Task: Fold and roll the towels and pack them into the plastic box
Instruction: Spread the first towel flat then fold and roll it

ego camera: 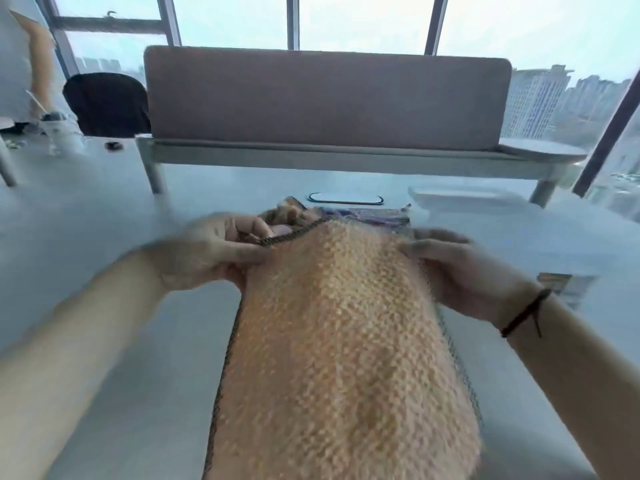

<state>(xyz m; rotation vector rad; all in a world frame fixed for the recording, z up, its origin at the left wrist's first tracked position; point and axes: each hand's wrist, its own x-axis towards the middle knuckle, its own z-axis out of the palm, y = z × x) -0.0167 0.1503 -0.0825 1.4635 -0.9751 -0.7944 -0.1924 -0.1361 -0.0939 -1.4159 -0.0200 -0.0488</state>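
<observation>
An orange towel point(343, 341) with a dark stitched edge hangs in front of me over the white table point(138, 323), reaching down past the bottom of the view. My left hand point(211, 254) pinches its upper left corner. My right hand point(460, 268) grips its upper right edge. Behind the orange towel a purple-patterned towel point(367, 214) lies on the table, mostly hidden. The clear plastic box point(485, 216) stands at the right, just beyond my right hand. The whole view is blurred by motion.
A brown divider panel point(325, 98) on a grey frame crosses the far side of the table. A cable slot point(346, 198) sits in the tabletop behind the towels. A black chair point(107, 103) and a person's arm point(38, 64) are at far left.
</observation>
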